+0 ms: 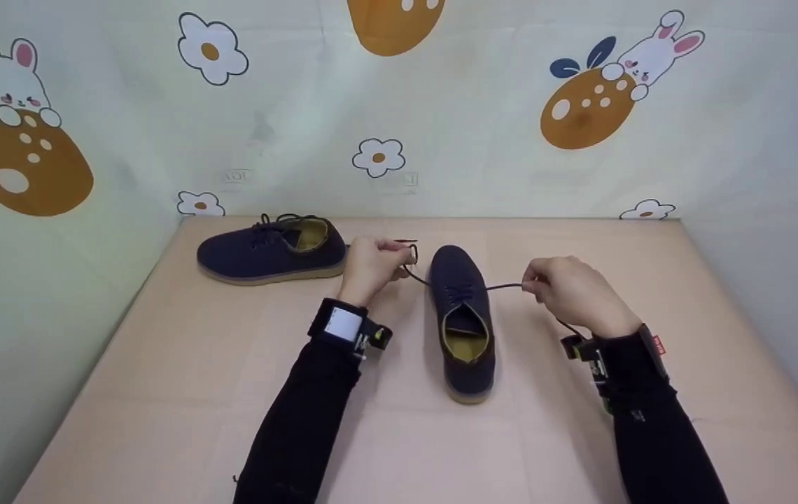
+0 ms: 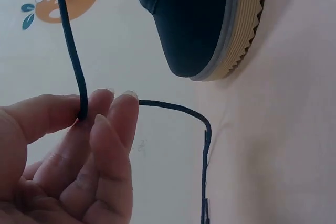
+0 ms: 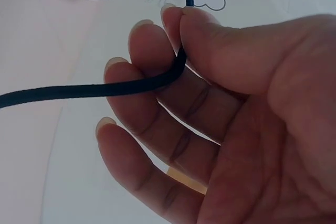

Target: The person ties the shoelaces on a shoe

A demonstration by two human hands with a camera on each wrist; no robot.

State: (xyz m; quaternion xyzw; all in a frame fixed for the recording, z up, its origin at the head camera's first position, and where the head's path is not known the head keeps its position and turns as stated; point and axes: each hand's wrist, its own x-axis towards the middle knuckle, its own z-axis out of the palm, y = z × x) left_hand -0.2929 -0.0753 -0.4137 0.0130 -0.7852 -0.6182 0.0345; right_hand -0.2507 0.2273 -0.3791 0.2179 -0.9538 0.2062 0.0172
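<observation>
A dark navy shoe (image 1: 467, 378) stands upright on the table, toe pointing away, between my two hands. On its left side my left hand (image 1: 374, 266) pinches one end of the dark shoelace (image 2: 71, 45) between thumb and fingers. Past those fingertips the lace bends and hangs down in the left wrist view. My right hand (image 1: 574, 290), to the right of the shoe, pinches the other lace end (image 3: 79, 91) between thumb and index finger. That lace runs fairly straight from the shoe to the hand, and its loose tail trails toward the wrist.
A second navy shoe (image 1: 252, 259), its lace tied in a bow, sits at the back left with its toe to the left. Behind the pale table (image 1: 441, 455) hangs a patterned cloth (image 1: 287, 126), which also covers both sides.
</observation>
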